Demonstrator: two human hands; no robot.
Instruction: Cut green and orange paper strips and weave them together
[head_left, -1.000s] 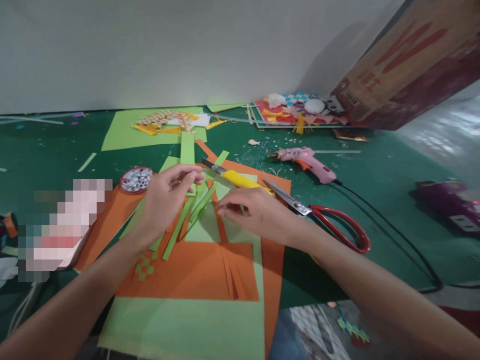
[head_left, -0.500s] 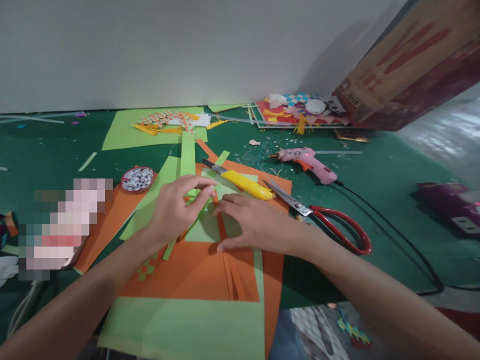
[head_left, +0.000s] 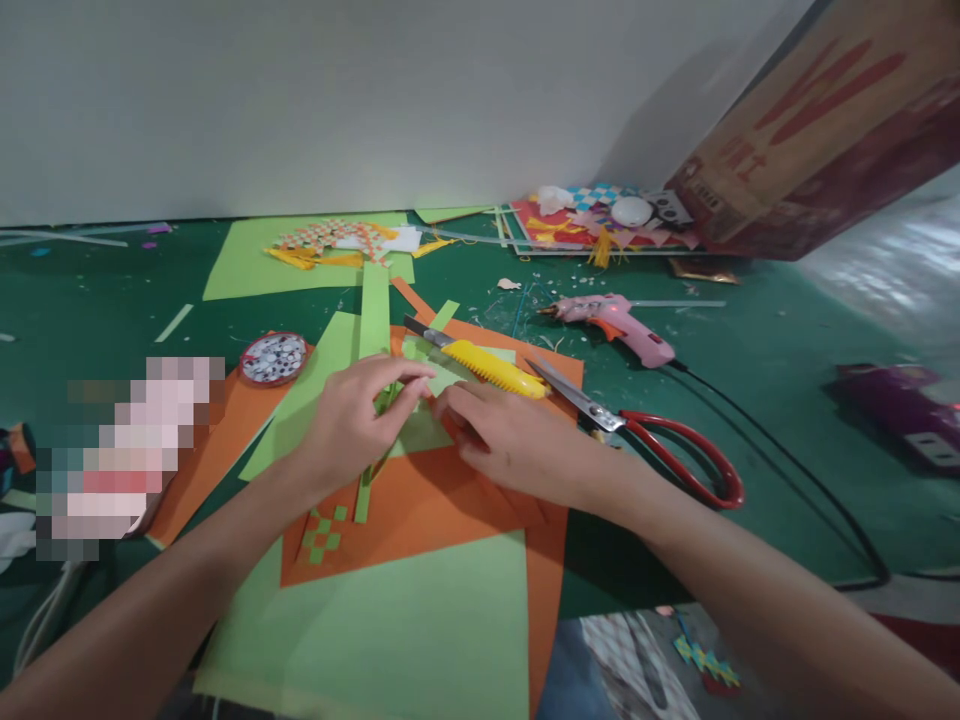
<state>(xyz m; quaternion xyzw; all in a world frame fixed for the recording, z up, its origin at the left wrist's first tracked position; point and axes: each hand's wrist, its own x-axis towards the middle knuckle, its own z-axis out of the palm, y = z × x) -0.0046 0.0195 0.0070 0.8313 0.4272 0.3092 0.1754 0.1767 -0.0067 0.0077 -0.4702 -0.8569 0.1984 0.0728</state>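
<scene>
My left hand (head_left: 352, 410) is closed in a pinch, thumb against forefinger, over the upper part of an orange paper sheet (head_left: 420, 500). Narrow green and orange paper strips run beneath its fingers, and one green strip (head_left: 362, 497) sticks out below. What exactly sits in the pinch is too small to tell. Close beside it, my right hand (head_left: 510, 435) has its fingers curled together over the orange strips, partly hiding them. A green checkered weave (head_left: 324, 535) shows at the sheet's lower left. Larger light green paper (head_left: 390, 630) lies underneath.
A yellow utility knife (head_left: 495, 368) and red-handled scissors (head_left: 682, 455) lie just beyond my right hand. Behind them rests a pink glue gun (head_left: 630, 330) with a trailing cord. Left are a round container (head_left: 274, 360) and a blurred-out object (head_left: 139, 450). A paper bag (head_left: 817, 140) stands back right.
The orange sheet has turned, its right side moving up and its woven patch shifting right and slightly down. My right hand's fingers have curled in from a more spread pose.
</scene>
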